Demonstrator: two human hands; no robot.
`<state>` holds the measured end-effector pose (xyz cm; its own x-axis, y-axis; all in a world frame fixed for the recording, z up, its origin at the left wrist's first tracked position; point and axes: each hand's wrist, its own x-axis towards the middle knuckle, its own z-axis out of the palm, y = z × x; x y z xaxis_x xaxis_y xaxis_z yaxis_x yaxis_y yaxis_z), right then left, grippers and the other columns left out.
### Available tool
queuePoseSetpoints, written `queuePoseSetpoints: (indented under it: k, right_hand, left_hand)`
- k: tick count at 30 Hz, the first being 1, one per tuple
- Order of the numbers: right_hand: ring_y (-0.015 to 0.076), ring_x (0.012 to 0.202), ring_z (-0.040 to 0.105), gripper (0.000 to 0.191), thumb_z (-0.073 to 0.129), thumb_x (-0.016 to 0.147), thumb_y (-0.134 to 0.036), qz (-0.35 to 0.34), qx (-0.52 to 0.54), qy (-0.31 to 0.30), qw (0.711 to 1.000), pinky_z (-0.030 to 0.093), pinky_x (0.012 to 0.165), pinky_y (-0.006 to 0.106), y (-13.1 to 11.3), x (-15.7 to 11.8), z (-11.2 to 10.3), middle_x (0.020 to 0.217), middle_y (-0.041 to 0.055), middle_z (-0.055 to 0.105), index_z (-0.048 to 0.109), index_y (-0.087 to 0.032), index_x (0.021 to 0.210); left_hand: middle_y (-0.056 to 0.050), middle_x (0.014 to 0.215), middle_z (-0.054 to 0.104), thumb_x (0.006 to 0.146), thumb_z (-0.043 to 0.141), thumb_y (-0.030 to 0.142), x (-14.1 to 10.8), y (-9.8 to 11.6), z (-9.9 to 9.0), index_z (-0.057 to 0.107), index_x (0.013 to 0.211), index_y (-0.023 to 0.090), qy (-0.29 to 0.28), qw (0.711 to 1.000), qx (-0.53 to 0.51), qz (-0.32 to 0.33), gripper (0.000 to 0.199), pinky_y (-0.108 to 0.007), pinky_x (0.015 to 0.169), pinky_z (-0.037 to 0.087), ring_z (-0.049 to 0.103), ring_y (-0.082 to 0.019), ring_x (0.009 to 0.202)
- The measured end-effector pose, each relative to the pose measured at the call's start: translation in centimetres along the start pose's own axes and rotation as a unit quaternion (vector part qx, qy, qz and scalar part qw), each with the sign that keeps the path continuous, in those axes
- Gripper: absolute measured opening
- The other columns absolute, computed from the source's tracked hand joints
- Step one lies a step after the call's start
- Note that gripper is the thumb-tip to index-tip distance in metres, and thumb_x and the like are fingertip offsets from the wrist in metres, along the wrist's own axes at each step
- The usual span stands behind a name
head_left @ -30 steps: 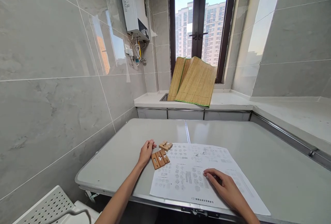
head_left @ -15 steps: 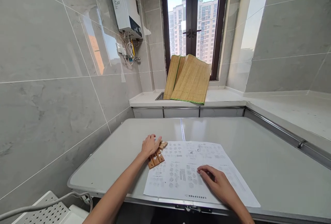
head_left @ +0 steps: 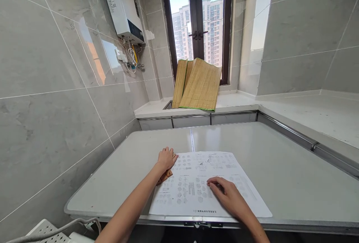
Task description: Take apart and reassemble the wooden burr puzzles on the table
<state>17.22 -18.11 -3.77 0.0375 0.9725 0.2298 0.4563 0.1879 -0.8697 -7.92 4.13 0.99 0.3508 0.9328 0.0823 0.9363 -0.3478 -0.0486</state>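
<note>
My left hand (head_left: 166, 158) lies over a small cluster of notched brown wooden puzzle pieces (head_left: 165, 176), left of the printed sheet. Its fingers curl down around some of them, with the thumb on the right; the hand and wrist hide most of the pieces. A bit of lighter wood shows beside the thumb. The large white paper sheet (head_left: 193, 202) carries rows of small grey diagrams and upside-down text. Resting on its right half is my right hand (head_left: 226, 194), thumb and forefinger pressed together. What they may pinch is too small to make out.
Both hands work on a pale folding table (head_left: 112, 183) with a centre seam and a metal latch at the front edge. Behind it runs a white counter (head_left: 232, 99) bearing a bent bamboo mat (head_left: 200, 85). A white perforated object (head_left: 46, 231) with a grey hose stands at lower left.
The view has turned slightly to the right. My left hand has shifted over the wooden pieces and covers more of them. My right hand keeps its pinched pose on the paper.
</note>
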Motion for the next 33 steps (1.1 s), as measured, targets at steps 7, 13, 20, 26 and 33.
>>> queuePoseSetpoints:
  k: [7, 13, 20, 26, 33]
  right_hand:
    - [0.0284, 0.098, 0.070, 0.037, 0.048, 0.101, -0.051, -0.006, 0.001, 0.000, 1.000, 0.053, 0.085, 0.038, -0.4, 0.1, -0.2, 0.109, 0.0093, 0.077, 0.074, -0.025, 0.106]
    - [0.0270, 0.095, 0.069, 0.035, 0.048, 0.101, -0.048, -0.017, 0.000, 0.002, 1.000, 0.052, 0.083, 0.037, -0.5, 0.2, -0.2, 0.106, 0.0080, 0.077, 0.074, -0.025, 0.104]
    - [0.0245, 0.090, 0.069, 0.037, 0.052, 0.098, -0.042, -0.026, 0.032, 0.072, 0.997, 0.055, 0.078, 0.037, 0.9, 0.6, 0.5, 0.110, 0.0100, 0.075, 0.064, -0.022, 0.126]
    - [0.0264, 0.107, 0.066, 0.059, 0.058, 0.096, -0.046, -0.028, 0.034, 0.143, 0.989, 0.058, 0.078, 0.037, 1.2, 1.0, 0.8, 0.140, 0.0134, 0.059, 0.043, -0.026, 0.149]
    - [0.0282, 0.128, 0.058, 0.064, 0.056, 0.096, -0.040, -0.042, 0.032, 0.167, 0.984, 0.057, 0.092, 0.040, 1.5, 1.1, 1.0, 0.150, 0.0127, 0.047, 0.032, -0.030, 0.154]
  left_hand:
    - [-0.023, 0.130, 0.056, 0.099, 0.044, 0.053, 0.2, 1.9, -1.5, 0.063, 0.114, 0.015, -0.010, 0.991, -0.129, 0.031, 0.044, -0.053, 0.102, 0.043, 0.049, -0.042, 0.127]
    - [-0.014, 0.116, 0.064, 0.099, 0.024, 0.073, -0.3, 6.5, -2.5, 0.060, 0.112, 0.021, -0.102, 0.916, -0.381, 0.070, 0.065, -0.044, 0.094, 0.052, 0.061, -0.031, 0.110]
    - [-0.014, 0.099, 0.067, 0.092, 0.018, 0.085, -1.3, 11.6, -2.8, 0.061, 0.112, 0.015, -0.290, 0.728, -0.616, 0.085, 0.084, -0.034, 0.068, 0.058, 0.069, -0.022, 0.082]
    - [-0.014, 0.096, 0.070, 0.100, 0.042, 0.064, -2.6, 13.2, -2.1, 0.065, 0.110, 0.011, -0.398, 0.502, -0.768, -0.009, 0.059, -0.031, 0.064, 0.056, 0.069, -0.021, 0.075]
    - [-0.014, 0.095, 0.070, 0.099, 0.047, 0.056, -2.7, 14.3, -1.7, 0.061, 0.111, 0.009, -0.342, 0.447, -0.823, -0.069, 0.050, -0.029, 0.066, 0.056, 0.070, -0.020, 0.078]
